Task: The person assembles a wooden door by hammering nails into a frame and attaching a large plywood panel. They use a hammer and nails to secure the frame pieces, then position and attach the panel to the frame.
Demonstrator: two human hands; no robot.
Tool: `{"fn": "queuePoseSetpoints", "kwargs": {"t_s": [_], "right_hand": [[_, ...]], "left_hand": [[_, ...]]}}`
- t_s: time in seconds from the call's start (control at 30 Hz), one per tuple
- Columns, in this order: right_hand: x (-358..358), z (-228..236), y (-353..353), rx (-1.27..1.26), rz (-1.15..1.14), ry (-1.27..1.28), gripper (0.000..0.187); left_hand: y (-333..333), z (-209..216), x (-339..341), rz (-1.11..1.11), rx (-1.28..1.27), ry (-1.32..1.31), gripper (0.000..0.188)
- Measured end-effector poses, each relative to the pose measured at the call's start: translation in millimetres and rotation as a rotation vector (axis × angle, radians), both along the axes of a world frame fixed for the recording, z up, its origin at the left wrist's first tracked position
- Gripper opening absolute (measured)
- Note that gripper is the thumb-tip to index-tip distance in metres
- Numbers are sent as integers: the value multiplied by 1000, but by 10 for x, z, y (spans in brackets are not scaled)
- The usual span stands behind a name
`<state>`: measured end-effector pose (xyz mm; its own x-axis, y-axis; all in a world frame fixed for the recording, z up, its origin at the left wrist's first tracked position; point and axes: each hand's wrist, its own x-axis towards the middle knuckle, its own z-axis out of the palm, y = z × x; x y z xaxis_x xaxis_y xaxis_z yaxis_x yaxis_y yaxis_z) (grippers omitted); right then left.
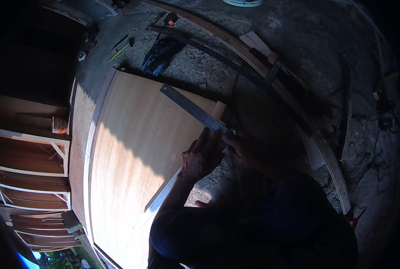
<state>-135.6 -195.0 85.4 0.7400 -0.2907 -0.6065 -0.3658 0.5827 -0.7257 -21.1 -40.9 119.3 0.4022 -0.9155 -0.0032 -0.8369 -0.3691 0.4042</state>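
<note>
A steel ruler [188, 107] lies slantwise across the far right part of a pale wooden panel [132, 134]. My left hand [202, 157] bends its fingers over the ruler's near end, by the panel's right edge. Close beside it, in deep shadow, my right hand [242, 145] is closed at that same end. A tiny light-blue spot shows at its fingertips, but what it holds is too dark to name. Under my left forearm runs a pale straight strip [161, 197] along the panel.
Cabinet frames [29, 170] stand at the left, with a tin [60, 125] on them. Beyond the panel lie a black plastic bag [161, 56], a green-handled hammer [121, 50] and an orange-black tool [170, 19]. A long curved wooden strip [330, 161] with a clamp [271, 74] crosses the right side.
</note>
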Motion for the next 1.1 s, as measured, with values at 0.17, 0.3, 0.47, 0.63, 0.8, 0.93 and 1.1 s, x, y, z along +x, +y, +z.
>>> {"fn": "queuePoseSetpoints", "kwargs": {"t_s": [0.17, 0.3, 0.47, 0.63, 0.8, 0.93, 1.1], "right_hand": [[-36, -165, -368, -564, -102, -146, 48], [8, -14, -566, -695, -180, -213, 43], [58, 70, -466, -717, -65, -471, 16], [151, -91, -417, -846, -88, -529, 11], [166, -45, -410, -982, -21, -585, 14], [-25, 318, -413, -1001, 321, -38, 27], [-112, -238, -235, -890, 168, -112, 36]], "left_hand": [[23, 31, -10, -1, 53, -21, 72], [40, 30, -12, -1, 80, -60, 67], [1, 26, -7, -15, 47, -38, 64], [-10, 15, 0, -29, 39, -38, 65], [68, -219, 67, -93, -12, -93, 67], [2, 9, -22, -2, 51, -30, 69], [37, -44, -38, 25, 44, -28, 74]]}}
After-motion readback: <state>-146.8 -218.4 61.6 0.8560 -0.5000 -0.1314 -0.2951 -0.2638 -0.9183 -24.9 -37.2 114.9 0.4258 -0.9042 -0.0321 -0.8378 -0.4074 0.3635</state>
